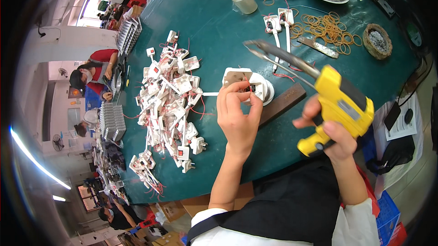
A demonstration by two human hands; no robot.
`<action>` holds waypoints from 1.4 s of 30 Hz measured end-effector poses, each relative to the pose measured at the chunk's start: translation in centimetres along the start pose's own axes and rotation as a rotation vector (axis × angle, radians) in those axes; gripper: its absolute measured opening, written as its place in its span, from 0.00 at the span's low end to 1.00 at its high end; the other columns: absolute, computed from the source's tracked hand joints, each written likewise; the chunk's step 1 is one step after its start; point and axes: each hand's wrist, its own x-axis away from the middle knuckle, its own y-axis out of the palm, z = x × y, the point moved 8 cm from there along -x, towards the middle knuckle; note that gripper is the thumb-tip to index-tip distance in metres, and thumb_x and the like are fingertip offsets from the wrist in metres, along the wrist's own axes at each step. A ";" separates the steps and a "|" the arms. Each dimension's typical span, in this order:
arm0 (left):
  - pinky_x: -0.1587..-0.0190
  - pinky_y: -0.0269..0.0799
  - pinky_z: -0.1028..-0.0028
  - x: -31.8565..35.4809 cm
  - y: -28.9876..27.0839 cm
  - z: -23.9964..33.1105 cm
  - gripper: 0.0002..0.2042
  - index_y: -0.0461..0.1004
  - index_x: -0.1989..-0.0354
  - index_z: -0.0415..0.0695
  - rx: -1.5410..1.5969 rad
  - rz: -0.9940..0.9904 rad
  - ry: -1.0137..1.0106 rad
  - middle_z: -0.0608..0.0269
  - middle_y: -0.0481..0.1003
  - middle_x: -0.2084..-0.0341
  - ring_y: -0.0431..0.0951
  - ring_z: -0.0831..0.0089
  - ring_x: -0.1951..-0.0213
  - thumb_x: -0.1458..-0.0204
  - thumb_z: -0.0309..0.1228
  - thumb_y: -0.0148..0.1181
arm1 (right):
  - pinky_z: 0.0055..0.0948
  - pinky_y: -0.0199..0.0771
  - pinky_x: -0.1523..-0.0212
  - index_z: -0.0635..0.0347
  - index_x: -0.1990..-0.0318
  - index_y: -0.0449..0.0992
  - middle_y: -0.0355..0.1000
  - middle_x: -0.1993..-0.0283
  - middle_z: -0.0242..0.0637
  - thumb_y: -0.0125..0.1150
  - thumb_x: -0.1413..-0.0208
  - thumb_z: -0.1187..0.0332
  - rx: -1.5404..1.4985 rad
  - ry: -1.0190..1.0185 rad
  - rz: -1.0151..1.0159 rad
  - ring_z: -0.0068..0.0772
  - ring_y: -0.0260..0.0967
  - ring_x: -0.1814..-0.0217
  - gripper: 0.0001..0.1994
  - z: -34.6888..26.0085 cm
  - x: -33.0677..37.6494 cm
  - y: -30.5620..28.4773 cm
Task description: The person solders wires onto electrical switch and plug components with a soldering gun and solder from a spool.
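"Where are your hands?"
"My right grip [336, 137] wraps the yellow soldering gun [341, 102]. My left grip [241, 116] is narrow, fingertips at the open white box [259, 82], beside the brown bar [284, 104] on the worktop [214, 22]. I can't tell whether they pinch a wire."
"How to do it well?"
"I'd steady the box and keep the probably hot tip [258, 44] off fingers and plastic."

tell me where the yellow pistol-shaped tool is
The yellow pistol-shaped tool is right of centre in the head view, held in the person's right hand, its body right of the dark brown rectangular bar.
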 end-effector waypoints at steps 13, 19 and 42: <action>0.55 0.69 0.66 -0.1 0.3 -1.1 0.06 0.69 0.70 0.39 0.050 -0.020 -0.066 0.58 0.75 0.64 0.74 0.62 0.61 0.56 0.19 0.59 | 0.42 0.73 0.49 0.70 0.49 0.62 0.66 0.63 0.41 0.57 0.52 0.62 -0.011 0.071 0.069 0.31 0.65 0.60 0.26 -0.3 2.0 -1.5; 0.52 0.67 0.69 0.4 -0.3 -4.0 0.04 0.70 0.68 0.38 0.360 -0.023 -0.259 0.56 0.74 0.61 0.73 0.65 0.57 0.51 0.22 0.57 | 0.59 0.61 0.40 0.73 0.44 0.59 0.68 0.58 0.48 0.51 0.48 0.70 -0.700 0.000 -0.146 0.40 0.67 0.52 0.24 2.2 -5.1 2.8; 0.59 0.67 0.67 0.2 -0.4 -0.6 0.07 0.69 0.72 0.40 0.007 0.009 -0.040 0.58 0.72 0.66 0.70 0.64 0.61 0.58 0.18 0.61 | 0.62 0.52 0.35 0.70 0.53 0.65 0.65 0.60 0.43 0.55 0.54 0.62 -0.268 0.004 -0.084 0.39 0.60 0.45 0.23 4.3 -4.7 3.0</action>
